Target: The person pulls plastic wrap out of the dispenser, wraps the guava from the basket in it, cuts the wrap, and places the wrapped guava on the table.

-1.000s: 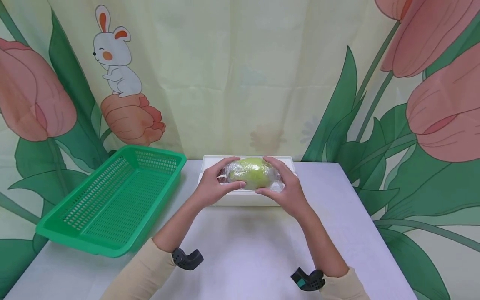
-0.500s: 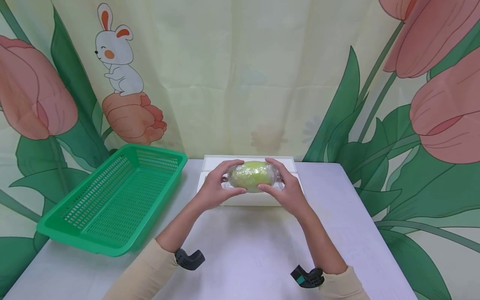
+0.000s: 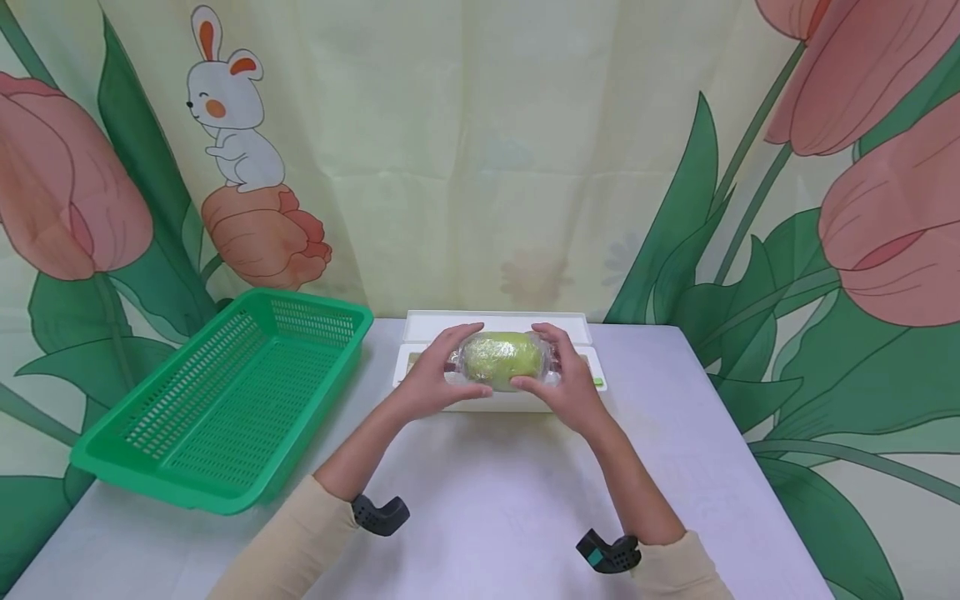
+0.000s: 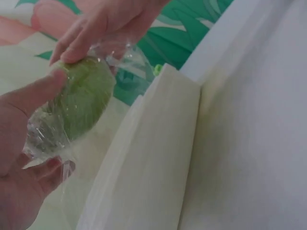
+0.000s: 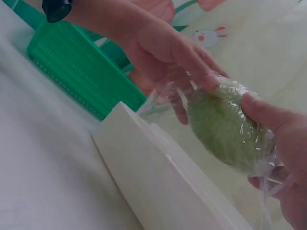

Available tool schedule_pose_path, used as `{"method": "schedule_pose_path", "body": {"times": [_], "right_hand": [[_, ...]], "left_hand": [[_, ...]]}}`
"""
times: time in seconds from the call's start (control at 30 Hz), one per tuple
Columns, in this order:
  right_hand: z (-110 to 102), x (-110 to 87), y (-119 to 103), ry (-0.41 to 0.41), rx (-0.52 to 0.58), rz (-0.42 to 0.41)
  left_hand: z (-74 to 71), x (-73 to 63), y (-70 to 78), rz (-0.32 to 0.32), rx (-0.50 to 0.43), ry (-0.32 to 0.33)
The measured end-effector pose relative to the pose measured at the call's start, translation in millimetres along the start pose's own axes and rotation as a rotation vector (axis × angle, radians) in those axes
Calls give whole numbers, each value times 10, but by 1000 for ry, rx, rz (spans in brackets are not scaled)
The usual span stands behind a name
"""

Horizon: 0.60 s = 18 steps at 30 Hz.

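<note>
Ten fingertips' worth of action, and both hands are on it: the left hand (image 3: pixel 431 379) and the right hand (image 3: pixel 573 387) grip the rounded, pale-green fruit wrapped in shiny clear film (image 3: pixel 502 357) from its two ends, thumbs on the near side, fingers curved round behind. What a balanced hold, the fruit lying lengthwise between the palms! Crinkled, see-through plastic film (image 5: pixel 160 98) bunches out at the ends, loose folds of it showing among the fingers in both wrist views. And where's the fruit? Up in the air, above the long white rectangular box (image 3: pixel 498 403), with a gap between them in the wrist views; a small bright-green piece (image 3: pixel 597 382) peeks out at the box's right end. Back along the arms now: black curved devices (image 3: pixel 381 516) at both wrists, then beige sleeves (image 3: pixel 288 542). Out to the left, well apart from the hands, sits the green perforated plastic basket (image 3: pixel 225 408), slanted across the white cloth-covered table (image 3: pixel 480 500). Behind it all, the pale-yellow curtain (image 3: pixel 540 167), printed with pink tulips and a white rabbit (image 3: pixel 243 125).
</note>
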State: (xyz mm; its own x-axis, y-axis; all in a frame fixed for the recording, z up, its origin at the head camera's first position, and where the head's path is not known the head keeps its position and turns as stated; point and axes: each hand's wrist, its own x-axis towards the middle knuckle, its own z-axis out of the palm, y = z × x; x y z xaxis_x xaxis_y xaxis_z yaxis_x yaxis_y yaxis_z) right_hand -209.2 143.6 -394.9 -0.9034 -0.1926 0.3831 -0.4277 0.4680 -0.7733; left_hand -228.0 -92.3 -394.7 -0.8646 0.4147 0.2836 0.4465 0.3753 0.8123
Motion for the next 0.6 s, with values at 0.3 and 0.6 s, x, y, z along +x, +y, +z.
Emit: {"method": "schedule_pose_path", "body": {"times": [0.3, 0.6], "right_hand": [[55, 13, 64, -1, -1, 12], [191, -21, 150, 18, -78, 30]], "left_hand": [[48, 25, -110, 90, 82, 59], [62, 85, -173, -39, -47, 8]]}}
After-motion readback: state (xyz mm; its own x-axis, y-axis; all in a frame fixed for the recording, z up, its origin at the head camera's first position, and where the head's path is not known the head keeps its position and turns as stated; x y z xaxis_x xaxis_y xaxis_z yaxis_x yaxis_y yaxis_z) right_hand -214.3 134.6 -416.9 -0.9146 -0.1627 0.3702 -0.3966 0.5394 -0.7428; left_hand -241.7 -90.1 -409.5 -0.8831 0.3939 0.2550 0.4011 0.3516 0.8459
